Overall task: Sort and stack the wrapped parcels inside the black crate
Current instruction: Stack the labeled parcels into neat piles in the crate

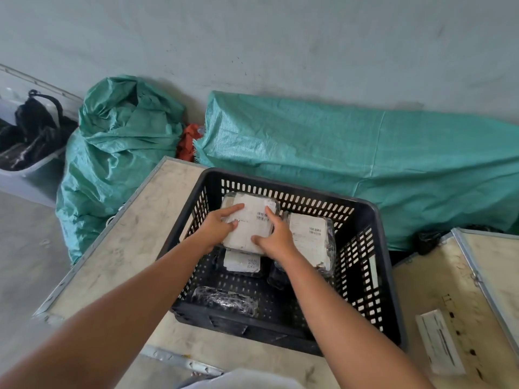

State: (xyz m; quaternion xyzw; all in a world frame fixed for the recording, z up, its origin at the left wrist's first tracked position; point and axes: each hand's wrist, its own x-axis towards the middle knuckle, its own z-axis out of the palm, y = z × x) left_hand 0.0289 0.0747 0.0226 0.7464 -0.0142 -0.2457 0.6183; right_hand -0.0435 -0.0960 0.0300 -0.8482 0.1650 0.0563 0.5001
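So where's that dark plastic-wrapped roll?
The dark wrapped roll lies on the black crate's floor, near-left corner, below the small white-labelled parcel.

One black crate (373, 220) holds four wrapped parcels (248, 220); two green sacks (118, 141) lie behind.

Soft, even daylight lit the scene, casting only faint shadows inside the black crate (373, 217); wide-angle distortion bowed the edges, the near forearms were blurred, and fine detail looked smeared throughout
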